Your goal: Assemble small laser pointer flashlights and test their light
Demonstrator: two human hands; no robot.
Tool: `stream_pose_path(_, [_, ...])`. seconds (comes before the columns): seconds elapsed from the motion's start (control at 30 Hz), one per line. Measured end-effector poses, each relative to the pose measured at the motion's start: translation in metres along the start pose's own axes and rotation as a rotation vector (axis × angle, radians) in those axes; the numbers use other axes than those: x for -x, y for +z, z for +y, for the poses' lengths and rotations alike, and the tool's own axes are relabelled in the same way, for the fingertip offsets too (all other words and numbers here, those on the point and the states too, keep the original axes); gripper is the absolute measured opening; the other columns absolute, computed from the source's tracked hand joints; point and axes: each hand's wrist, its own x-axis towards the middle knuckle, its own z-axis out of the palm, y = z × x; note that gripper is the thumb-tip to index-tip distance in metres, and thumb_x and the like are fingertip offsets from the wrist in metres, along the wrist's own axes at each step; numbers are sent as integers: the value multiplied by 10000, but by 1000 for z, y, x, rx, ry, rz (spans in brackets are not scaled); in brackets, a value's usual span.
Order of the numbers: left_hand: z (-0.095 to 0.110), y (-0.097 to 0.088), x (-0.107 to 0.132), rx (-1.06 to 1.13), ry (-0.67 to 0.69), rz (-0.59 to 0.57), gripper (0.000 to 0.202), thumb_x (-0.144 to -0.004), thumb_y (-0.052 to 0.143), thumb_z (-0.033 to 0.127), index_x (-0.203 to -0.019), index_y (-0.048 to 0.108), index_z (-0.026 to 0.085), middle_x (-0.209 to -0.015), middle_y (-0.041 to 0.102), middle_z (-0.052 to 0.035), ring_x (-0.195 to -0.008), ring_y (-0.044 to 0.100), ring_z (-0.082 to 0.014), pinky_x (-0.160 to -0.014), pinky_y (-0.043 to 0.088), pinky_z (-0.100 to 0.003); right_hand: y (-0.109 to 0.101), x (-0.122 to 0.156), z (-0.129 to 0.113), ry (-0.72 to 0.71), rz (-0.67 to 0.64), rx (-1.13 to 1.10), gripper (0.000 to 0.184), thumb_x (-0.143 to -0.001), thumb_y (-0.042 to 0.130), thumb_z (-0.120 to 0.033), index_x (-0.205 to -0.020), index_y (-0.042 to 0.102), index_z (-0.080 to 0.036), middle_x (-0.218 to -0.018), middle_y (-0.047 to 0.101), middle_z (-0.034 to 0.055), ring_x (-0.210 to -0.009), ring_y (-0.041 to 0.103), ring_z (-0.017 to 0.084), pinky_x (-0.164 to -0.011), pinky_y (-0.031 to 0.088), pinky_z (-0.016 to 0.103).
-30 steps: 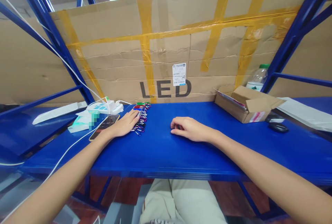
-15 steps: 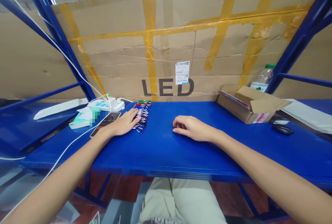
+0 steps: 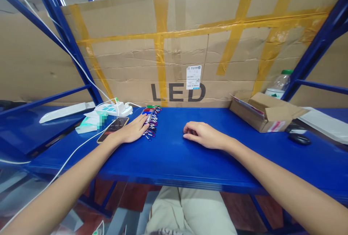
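Observation:
On the left of the blue table lies a row of small carabiner keychains (image 3: 152, 122) in several colours, packed side by side with their clips toward the right. My left hand (image 3: 133, 129) lies flat, palm down, with its fingers stretched over the left ends of the row and the thumb apart. Part of the row is hidden under the fingers. My right hand (image 3: 202, 133) rests on its side on the table, right of the middle. Its fingers are loosely curled, with a gap to the thumb and nothing visible between them.
Left of my left hand are a phone (image 3: 119, 122) showing a timer, a tissue pack (image 3: 88, 125), a white power strip (image 3: 123, 110) and a loose cable. To the right stand an opened cardboard box (image 3: 274, 115), a black mouse (image 3: 299, 139) and a bottle (image 3: 281, 84). Large cardboard (image 3: 122, 68) walls the back.
The whole view has shifted slightly, so things sit a little further right. Both hands keep the same pose and place on the table.

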Motion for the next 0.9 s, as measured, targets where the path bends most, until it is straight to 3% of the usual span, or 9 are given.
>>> stream_pose_path(0.37, [2, 4, 2, 31, 27, 22, 809, -1085, 191, 647, -1740, 295, 185, -1810, 244, -76, -1694, 169, -329, -1364, 233, -547, 1, 0, 2, 2, 13, 27, 171, -1068, 608, -365, -1036, 695, -221, -1022, 752, 66, -889, 685, 220, -790, 498, 332])
stream_pose_path(0.53, [10, 10, 2, 58, 45, 12, 840, -1083, 156, 629, -1727, 289, 106, -1816, 228, -101, -1701, 143, -300, -1388, 190, -467, -5, 0, 5, 21, 44, 104, 201, -1087, 561, -367, -1059, 698, -223, -1077, 766, 81, -962, 701, 244, -839, 500, 351])
stream_pose_path(0.67, [26, 17, 2, 72, 61, 11, 823, -1092, 134, 576, -1711, 271, 53, -1815, 212, -148, -1708, 97, -276, -1395, 143, -452, -22, 1, 15, 97, 181, 222, 235, -1101, 493, -348, -1089, 687, -216, -1133, 776, 97, -998, 704, 270, -871, 479, 377])
stream_pose_path(0.8, [46, 24, -6, 111, 89, 16, 822, -1095, 135, 610, -1710, 277, 84, -1822, 186, -145, -1709, 87, -286, -1389, 158, -449, -45, 4, 28, 259, 397, 339, 263, -1086, 447, -312, -1029, 686, -218, -1080, 794, 112, -971, 709, 291, -804, 457, 369])
stream_pose_path(0.9, [68, 31, -19, 122, 121, -16, 844, -1092, 131, 597, -1711, 242, 34, -1815, 168, -196, -1707, 98, -310, -1391, 150, -474, -62, 8, 38, 405, 528, 399, 263, -1060, 463, -308, -1005, 706, -225, -1056, 811, 120, -968, 716, 308, -756, 436, 361])
